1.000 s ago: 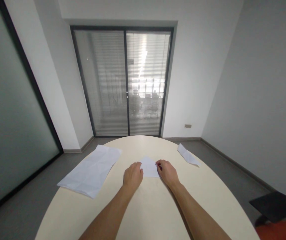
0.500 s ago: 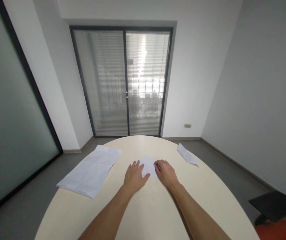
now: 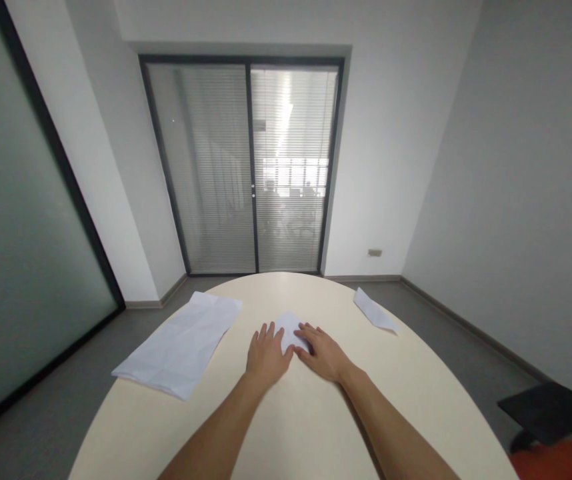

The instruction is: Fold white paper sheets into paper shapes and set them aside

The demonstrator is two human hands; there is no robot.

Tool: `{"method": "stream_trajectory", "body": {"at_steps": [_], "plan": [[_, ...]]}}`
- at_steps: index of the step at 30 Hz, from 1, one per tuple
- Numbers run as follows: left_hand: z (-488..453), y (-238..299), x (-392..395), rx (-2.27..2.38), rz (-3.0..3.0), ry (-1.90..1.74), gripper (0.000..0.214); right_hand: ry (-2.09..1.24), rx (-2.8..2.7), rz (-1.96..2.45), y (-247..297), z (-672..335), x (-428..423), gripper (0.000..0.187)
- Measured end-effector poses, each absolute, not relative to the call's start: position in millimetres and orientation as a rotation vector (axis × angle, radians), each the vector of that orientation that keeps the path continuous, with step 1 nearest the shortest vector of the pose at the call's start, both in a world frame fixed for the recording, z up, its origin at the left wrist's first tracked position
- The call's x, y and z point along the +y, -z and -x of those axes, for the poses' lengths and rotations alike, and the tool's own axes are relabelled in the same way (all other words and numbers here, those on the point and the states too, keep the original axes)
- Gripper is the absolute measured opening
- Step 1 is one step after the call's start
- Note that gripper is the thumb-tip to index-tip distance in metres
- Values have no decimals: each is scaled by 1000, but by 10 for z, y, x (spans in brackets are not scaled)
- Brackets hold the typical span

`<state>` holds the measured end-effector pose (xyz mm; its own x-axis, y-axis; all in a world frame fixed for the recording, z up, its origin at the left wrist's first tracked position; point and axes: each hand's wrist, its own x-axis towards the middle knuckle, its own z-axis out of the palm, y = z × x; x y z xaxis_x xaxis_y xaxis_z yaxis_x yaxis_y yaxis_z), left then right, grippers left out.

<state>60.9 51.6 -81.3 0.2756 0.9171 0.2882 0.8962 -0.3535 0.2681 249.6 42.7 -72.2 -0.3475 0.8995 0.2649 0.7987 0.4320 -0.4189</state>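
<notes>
A small folded white paper (image 3: 291,325) lies on the round cream table (image 3: 296,427), a little beyond the middle. My left hand (image 3: 265,352) rests flat on the paper's left part, fingers stretched out. From the right, my right hand (image 3: 322,351) lies flat across the paper with its fingers spread. Both hands press down on it and hide most of it. The two hands nearly touch each other.
A stack of creased white sheets (image 3: 179,344) lies on the table's left side, reaching its edge. A folded white paper (image 3: 375,311) sits at the far right rim. A dark chair (image 3: 551,410) stands at the lower right. Glass doors with blinds (image 3: 251,167) are behind.
Both hands have gone from curled at the paper's edges to flat on top of it. They moved towards each other, and the paper is now mostly covered.
</notes>
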Motion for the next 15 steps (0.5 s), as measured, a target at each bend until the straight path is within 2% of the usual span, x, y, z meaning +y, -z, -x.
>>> {"method": "stream_trajectory", "body": {"at_steps": [8,15], "plan": [[-545,776,529,1650,-2556,-486,59,-311,-2284,1425,729,-2514,448,54],[-537,754,533,1595,-2582,-480,54,-302,-2280,1429,729,-2525,446,53]]}}
